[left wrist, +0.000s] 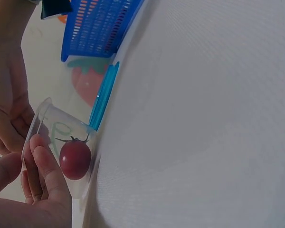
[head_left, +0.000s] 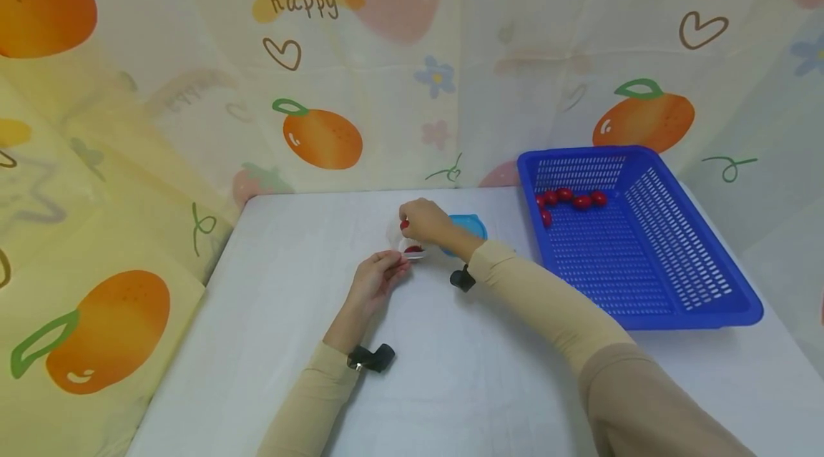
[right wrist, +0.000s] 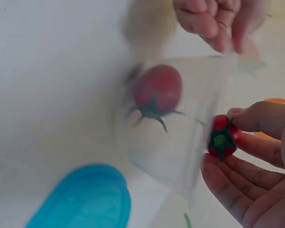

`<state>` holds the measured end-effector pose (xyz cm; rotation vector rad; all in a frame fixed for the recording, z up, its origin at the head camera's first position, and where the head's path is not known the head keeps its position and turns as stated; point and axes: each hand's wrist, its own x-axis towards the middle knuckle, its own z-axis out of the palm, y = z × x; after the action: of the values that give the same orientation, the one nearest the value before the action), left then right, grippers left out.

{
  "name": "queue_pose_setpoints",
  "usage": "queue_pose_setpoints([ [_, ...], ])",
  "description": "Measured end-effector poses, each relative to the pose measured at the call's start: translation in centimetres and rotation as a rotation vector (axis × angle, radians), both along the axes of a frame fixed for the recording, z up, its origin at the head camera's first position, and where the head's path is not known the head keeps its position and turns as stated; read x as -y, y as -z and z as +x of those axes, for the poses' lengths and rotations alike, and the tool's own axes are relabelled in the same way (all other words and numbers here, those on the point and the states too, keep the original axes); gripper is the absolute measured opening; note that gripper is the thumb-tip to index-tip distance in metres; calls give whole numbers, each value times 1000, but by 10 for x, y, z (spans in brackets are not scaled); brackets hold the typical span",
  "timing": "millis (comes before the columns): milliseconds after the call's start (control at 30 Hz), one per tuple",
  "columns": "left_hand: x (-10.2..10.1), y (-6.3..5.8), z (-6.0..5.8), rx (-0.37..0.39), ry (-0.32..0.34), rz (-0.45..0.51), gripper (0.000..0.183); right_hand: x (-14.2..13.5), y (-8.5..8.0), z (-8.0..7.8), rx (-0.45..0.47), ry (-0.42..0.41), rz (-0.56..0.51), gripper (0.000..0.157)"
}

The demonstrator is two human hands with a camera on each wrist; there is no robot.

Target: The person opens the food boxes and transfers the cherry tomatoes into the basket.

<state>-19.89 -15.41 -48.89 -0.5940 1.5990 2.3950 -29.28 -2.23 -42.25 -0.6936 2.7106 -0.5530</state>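
My left hand (head_left: pixel 373 278) pinches the rim of a clear plastic cup (left wrist: pixel 64 115) that stands on the white table. Through the cup's wall in the left wrist view, a red cherry tomato (left wrist: pixel 75 160) with a green stem top shows near the bottom. In the right wrist view, my right hand (right wrist: pixel 261 166) holds another cherry tomato (right wrist: pixel 223 137) between thumb and fingers, right at the cup's mouth. From the head view the right hand hovers over the far side of the cup. A blue lid (head_left: pixel 470 226) lies beside the cup, partly hidden by the right forearm.
To the right stands a large blue plastic basket (head_left: pixel 702 228) with several cherry tomatoes (head_left: pixel 582 202) in its far left corner. A fruit-patterned cloth (head_left: pixel 386 85) hangs behind the table (head_left: pixel 270 285). Both wrists wear small black cameras.
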Motion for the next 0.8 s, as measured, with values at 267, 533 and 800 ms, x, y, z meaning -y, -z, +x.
queue_pose_setpoints([
  [267,0,-1,0,33,0,-32,22,-19,-24,1,-55,-55,-38,29],
  [533,-1,-2,0,39,10,-69,25,-38,-42,-1,-84,-42,-86,30],
  [800,-3,-3,1,14,-2,-64,23,-62,-63,-2,-90,-13,-122,34],
])
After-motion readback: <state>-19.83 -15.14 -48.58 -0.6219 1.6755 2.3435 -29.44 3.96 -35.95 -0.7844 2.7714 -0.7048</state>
